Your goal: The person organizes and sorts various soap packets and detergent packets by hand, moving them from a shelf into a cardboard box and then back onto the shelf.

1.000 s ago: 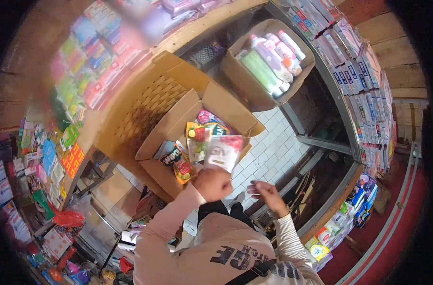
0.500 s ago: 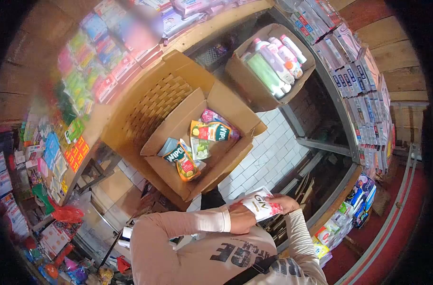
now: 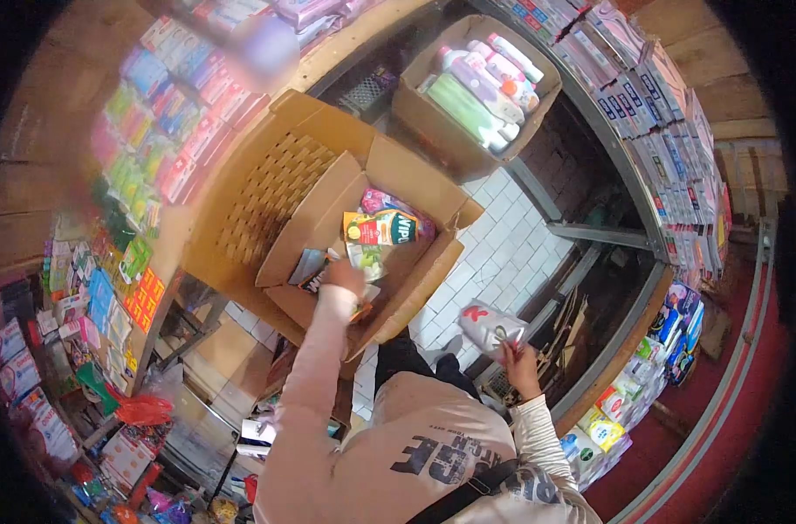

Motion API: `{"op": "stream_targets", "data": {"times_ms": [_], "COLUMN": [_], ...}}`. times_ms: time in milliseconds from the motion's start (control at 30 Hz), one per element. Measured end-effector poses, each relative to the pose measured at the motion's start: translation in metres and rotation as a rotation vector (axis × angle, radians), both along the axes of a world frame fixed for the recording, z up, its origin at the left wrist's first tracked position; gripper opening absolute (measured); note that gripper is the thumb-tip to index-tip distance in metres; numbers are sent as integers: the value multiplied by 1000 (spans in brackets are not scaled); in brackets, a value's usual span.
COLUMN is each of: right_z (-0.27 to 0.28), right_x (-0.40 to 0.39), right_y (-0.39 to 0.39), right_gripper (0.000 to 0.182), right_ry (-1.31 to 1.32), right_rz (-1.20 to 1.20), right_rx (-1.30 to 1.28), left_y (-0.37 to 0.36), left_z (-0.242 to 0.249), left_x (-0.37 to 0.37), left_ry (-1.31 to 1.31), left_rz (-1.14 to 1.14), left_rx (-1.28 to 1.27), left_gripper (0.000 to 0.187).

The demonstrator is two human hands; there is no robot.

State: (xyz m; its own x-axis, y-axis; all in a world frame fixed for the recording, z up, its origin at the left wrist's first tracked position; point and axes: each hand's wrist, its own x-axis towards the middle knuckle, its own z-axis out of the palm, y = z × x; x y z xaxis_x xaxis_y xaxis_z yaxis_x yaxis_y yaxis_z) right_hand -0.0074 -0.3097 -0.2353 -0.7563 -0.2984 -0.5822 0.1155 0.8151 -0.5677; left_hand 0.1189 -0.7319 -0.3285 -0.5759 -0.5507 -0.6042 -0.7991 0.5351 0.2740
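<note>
L hand (image 3: 344, 276) was down inside the open box (image 3: 420, 297), arm stretched fwd, right at the packs (image 3: 307, 265); fingers hidden, couldn't tell grip. R hand (image 3: 522, 371), held out front, pinched the pale pouch (image 3: 492, 328) by one end, above tiled flr (image 3: 503, 249).

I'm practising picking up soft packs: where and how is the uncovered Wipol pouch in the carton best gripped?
Probably by the yellow left end of the Wipol pouch, coming from above through the open top of the carton. It lies broad side up, overlapping the pink pack, with nothing covering it, and looks soft enough to pinch.
</note>
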Motion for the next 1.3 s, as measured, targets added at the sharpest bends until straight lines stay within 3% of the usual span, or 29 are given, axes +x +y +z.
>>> {"op": "stream_targets", "data": {"times_ms": [33,67,100,200,233,333,367,533,567,600,700,733,867,933,1000,1100,1133,1200,1233,1300], "right_z": [7,5,2,1,0,15,16,14,21,21,32,33,24,47,63,75,83,100,110,130], "right_x": [-2,-4,-5,-1,4,18,23,40,52,53,61,65,104,124,149,194,212,252,272,313], "right_y": [-5,1,14,36,43,37,39,57,50,55,60,66,99,109,123,147,155,169,177,190], "right_gripper": [23,23,23,22,22,24,26,33,33,30,24,22,22,22,22,22,21,21,21,21], "right_ry": [194,196,195,202,205,173,182,8,242,181,114,119,225,243,249,264,291,339,363,374], "right_rz": [68,51,34,26,36,-14,-11,18,-41,-65,-99,-109,-292,-389,-479,-582,-609,-667,-693,-744], "right_rx": [58,61,68,99,128,148,176,316,201,83,173,182,14,-28,-47,-58,-67,-87,-98,-116], "left_y": [-37,-42,-48,-65,-59,-61,-64,-63,-60,-56,-45,-43,-106,-55,-78,12,25,64,114,186], "left_z": [-71,-109,-210,-201,-158,-136,-210,-147,-119,-109,-76,-77,-119,21,11,129,134,151,177,205], "left_x": [30,46,80,73,57,50,74,66,53,54,43,51,47,-11,-55,-118,-138,-170,-169,-169], "left_ry": [-203,-329,-354,-490,-466,-496,-509,-525,-467,-365,-62,51,432,490,737,936,956,1083,1015,939], "left_rz": [254,36,145,218,250,177,168,-136,-76,-1,270,45,29,-13,-88,-309,-376,-548,-533,-704], "left_rx": [52,-249,-410,-195,-236,-73,-180,-118,-82,-61,17,-219,-431,-357,-491,-306,-379,-242,-367,-165], "left_gripper": [35,33,32,33,33,32,29,36,40,41,37,31,31,35,35,40,41,44,47,45]}}
